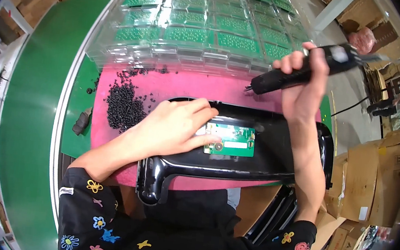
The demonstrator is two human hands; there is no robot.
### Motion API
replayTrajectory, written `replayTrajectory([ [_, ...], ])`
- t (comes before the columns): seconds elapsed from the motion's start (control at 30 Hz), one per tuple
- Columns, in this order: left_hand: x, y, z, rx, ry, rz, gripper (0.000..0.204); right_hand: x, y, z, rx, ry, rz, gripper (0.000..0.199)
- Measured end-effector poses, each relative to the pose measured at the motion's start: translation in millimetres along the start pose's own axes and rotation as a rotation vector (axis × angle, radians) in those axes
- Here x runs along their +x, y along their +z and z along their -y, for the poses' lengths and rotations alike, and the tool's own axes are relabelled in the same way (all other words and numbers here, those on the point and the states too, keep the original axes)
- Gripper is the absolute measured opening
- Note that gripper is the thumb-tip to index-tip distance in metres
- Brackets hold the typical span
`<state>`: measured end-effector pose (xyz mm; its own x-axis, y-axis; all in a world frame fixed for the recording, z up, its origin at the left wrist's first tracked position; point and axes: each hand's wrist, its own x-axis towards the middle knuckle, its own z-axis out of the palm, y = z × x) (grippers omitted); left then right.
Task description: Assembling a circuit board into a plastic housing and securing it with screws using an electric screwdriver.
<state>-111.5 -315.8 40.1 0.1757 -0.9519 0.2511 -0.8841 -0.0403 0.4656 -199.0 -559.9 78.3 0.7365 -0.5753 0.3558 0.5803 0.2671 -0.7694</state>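
A glossy black plastic housing (271, 144) lies with its hollow side up on the pink mat. Inside it sits a green circuit board (245, 135). My left hand (180, 123) rests over the housing's left part, fingers spread, the thumb reaching onto the board's left edge. Raised above the right end of the housing, my right hand (306, 82) is closed around a black electric screwdriver (339, 62). Its tip slants down and left, in the air over the pink mat (199, 86). The left fingertips touch the housing near its far rim.
A pile of small black screws (123, 107) lies on the mat left of the housing. Behind it, clear plastic trays (183, 52) hold many green circuit boards. Cardboard boxes (375, 177) stand at the right. A dark lump (82, 121) lies left of the mat.
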Motion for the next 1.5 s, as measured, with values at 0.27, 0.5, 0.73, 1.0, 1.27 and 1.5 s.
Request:
replayTrajectory([
  [0.27,5,-8,-3,-0.752,0.163,-0.040,0.041,-42,43,33,0.466,0.137,0.407,0.045],
  [0.5,3,-1,-2,-0.509,0.318,-0.103,0.027,-52,41,25,0.430,0.160,0.559,0.048],
  [0.73,1,2,-2,-0.238,0.412,-0.219,0.022,-66,40,24,0.297,0.105,0.499,0.049],
  [1.0,0,-5,3,-0.375,0.159,-0.316,0.004,-81,39,35,0.079,-0.029,0.420,0.047],
  [1.27,3,4,-2,-0.377,0.198,-0.100,0.012,-90,58,39,0.130,-0.191,0.366,0.047],
  [1.5,-3,5,-1,-0.293,0.163,-0.088,0.012,-93,57,27,0.081,-0.199,0.385,0.050],
])
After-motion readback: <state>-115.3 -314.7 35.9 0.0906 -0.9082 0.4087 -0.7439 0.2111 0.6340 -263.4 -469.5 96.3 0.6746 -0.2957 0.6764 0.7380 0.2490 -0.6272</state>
